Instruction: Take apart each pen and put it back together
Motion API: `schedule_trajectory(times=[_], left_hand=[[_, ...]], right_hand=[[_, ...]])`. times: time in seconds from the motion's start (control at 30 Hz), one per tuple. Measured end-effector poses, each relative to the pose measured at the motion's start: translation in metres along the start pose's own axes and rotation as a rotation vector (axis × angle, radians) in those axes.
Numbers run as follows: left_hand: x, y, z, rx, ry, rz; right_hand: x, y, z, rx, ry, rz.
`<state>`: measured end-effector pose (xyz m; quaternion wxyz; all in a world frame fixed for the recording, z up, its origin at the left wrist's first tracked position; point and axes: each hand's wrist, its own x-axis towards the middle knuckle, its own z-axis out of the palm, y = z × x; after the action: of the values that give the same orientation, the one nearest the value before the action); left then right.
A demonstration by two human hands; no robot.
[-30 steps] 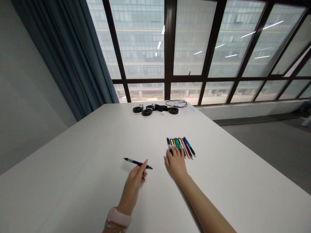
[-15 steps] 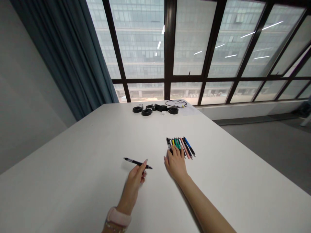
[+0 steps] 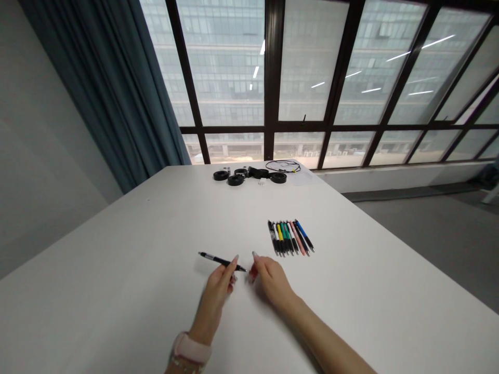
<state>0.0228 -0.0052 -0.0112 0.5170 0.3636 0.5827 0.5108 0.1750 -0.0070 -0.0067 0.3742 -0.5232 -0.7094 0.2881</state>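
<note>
A black pen [image 3: 218, 259] with a pale band is pinched between the thumb and fingers of my left hand [image 3: 221, 280], held slantwise over the table. Close to the pen's right-hand end is my right hand [image 3: 273, 278], its thumb and slightly blurred fingers apart, with nothing visible between them. Beyond it, several pens [image 3: 290, 238] lie side by side in a row; black, white, yellow, green, pink and blue barrels show.
On the far part of the white table [image 3: 156, 244] are several black rolls [image 3: 235, 180], a coiled black cable [image 3: 283, 166] and a sheet of paper [image 3: 306, 179]. A blue curtain [image 3: 113, 93] hangs at the left, and windows stand behind.
My right hand has left the row of pens and moved left and nearer, to beside the held pen's end. My left hand stays nearly still with the pen.
</note>
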Motion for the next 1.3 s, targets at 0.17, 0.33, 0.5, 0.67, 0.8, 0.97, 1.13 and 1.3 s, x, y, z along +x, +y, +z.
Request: schedule_trajectory(times=[0.17,0.33,0.5,0.67,0.8,0.97,1.13,1.3], left_hand=[[-0.002,-0.003,-0.002,0.062,-0.049,0.040],[0.000,-0.011,-0.006,0.139,-0.010,0.141],[-0.001,-0.014,-0.005,0.130,0.009,0.065],[-0.004,-0.011,-0.002,0.097,-0.012,0.011],[-0.005,-0.008,-0.004,0.105,-0.052,0.025],[0.001,-0.008,-0.012,0.012,-0.022,0.080],[0.001,-0.010,-0.016,0.045,-0.112,0.170],[-0.009,-0.008,-0.011,0.257,-0.077,0.291]], right_hand=[[-0.007,-0.012,0.019,0.210,-0.083,0.078],[-0.010,-0.011,0.023,0.153,-0.059,0.046],[-0.015,-0.007,0.024,-0.120,0.008,-0.158],[-0.016,-0.004,0.025,-0.234,0.045,-0.290],[-0.013,-0.008,0.025,0.088,0.036,-0.079],[-0.001,-0.009,0.014,0.565,-0.119,0.141],[0.008,-0.005,0.008,0.710,-0.189,0.235],[0.008,-0.004,0.017,0.693,-0.041,0.309]])
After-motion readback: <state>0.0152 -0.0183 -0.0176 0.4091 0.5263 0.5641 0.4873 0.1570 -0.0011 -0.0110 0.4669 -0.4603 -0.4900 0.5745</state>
